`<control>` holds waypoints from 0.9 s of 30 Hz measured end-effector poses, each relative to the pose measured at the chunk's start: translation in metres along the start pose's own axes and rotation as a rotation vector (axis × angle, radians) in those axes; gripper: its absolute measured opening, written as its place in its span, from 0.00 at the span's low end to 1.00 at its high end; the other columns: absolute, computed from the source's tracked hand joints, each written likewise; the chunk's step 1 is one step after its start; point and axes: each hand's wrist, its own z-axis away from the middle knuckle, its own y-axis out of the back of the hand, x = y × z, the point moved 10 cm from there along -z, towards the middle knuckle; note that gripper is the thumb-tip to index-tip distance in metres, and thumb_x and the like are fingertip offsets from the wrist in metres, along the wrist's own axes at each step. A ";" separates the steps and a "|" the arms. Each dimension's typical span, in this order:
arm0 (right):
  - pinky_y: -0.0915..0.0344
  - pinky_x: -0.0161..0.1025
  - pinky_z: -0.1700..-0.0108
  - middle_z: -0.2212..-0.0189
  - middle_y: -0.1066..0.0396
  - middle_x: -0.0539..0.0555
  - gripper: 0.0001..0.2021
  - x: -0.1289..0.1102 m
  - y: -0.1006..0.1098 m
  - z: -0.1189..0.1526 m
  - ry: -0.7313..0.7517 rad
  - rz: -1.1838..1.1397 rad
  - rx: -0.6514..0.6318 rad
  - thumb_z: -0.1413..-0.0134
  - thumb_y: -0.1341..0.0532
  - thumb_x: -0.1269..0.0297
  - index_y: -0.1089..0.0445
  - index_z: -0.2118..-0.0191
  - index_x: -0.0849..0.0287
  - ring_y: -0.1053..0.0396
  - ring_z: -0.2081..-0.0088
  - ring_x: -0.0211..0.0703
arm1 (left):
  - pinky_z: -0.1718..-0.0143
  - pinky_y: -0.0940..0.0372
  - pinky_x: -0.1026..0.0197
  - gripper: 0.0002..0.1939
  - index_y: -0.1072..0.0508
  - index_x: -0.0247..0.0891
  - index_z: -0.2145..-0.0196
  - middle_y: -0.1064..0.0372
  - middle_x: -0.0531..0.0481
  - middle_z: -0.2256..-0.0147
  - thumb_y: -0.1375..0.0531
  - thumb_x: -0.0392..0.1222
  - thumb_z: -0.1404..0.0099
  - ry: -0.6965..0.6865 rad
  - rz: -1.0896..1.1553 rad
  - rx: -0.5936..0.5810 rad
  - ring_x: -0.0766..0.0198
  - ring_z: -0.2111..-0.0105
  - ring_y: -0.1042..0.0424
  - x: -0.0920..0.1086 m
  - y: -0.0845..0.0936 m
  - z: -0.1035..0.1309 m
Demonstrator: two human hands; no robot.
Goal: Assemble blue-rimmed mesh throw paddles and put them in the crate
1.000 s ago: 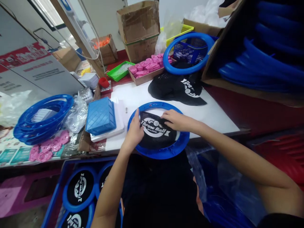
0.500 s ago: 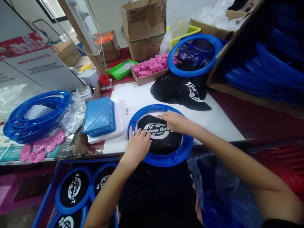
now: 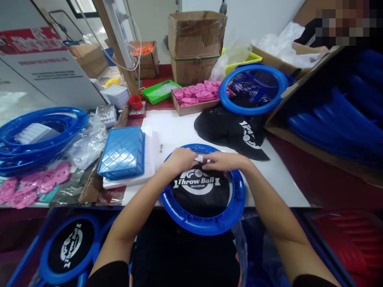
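A blue plastic ring lies in front of me at the near edge of the white sheet. Inside it is a round black mesh cloth printed "Throw Ball". At the far side of the ring, my left hand is closed on the cloth's upper edge, its fingertips partly hidden. Close beside it, my right hand has its fingers bent and pinches the same edge. Beyond the hands lies a pile of black mesh cloths, with another blue ring resting over it.
An upturned blue basket stands on the left on white sheets. Behind are a carton of pink pieces and a green tray. Blue rings are stacked far left; a large box of blue rings leans on the right. Finished-looking discs lie below.
My left hand has moved from the ring's left side to the cloth's far edge, near my right hand. The cloth's upper edge now lies under both hands. The view has shifted slightly.
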 end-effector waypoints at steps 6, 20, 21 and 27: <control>0.37 0.39 0.63 0.68 0.26 0.50 0.01 -0.023 0.005 0.006 0.205 0.079 0.171 0.42 0.37 0.69 0.30 0.65 0.56 0.30 0.66 0.44 | 0.56 0.31 0.56 0.09 0.21 0.38 0.56 0.23 0.42 0.55 0.39 0.36 0.31 -0.300 0.030 -0.007 0.53 0.57 0.22 0.014 -0.014 0.001; 0.37 0.38 0.66 0.67 0.29 0.49 0.17 0.019 0.049 0.023 0.039 -0.438 0.601 0.43 0.34 0.52 0.27 0.53 0.57 0.34 0.71 0.39 | 0.57 0.33 0.59 0.18 0.33 0.42 0.52 0.23 0.52 0.61 0.32 0.43 0.35 0.059 0.875 0.283 0.61 0.64 0.25 -0.039 0.016 0.003; 0.37 0.38 0.66 0.67 0.29 0.49 0.16 0.017 0.049 0.023 0.047 -0.384 0.616 0.42 0.34 0.53 0.25 0.53 0.56 0.33 0.70 0.39 | 0.58 0.33 0.59 0.16 0.32 0.42 0.52 0.23 0.52 0.61 0.34 0.43 0.34 0.087 0.872 0.289 0.62 0.65 0.25 -0.043 0.016 0.003; 0.30 0.41 0.55 0.62 0.20 0.52 0.09 0.001 0.049 0.028 0.145 -0.036 0.745 0.36 0.39 0.63 0.20 0.56 0.54 0.23 0.61 0.46 | 0.52 0.31 0.56 0.06 0.22 0.40 0.64 0.21 0.50 0.62 0.38 0.32 0.32 -0.017 0.542 0.319 0.60 0.60 0.24 -0.035 0.021 0.002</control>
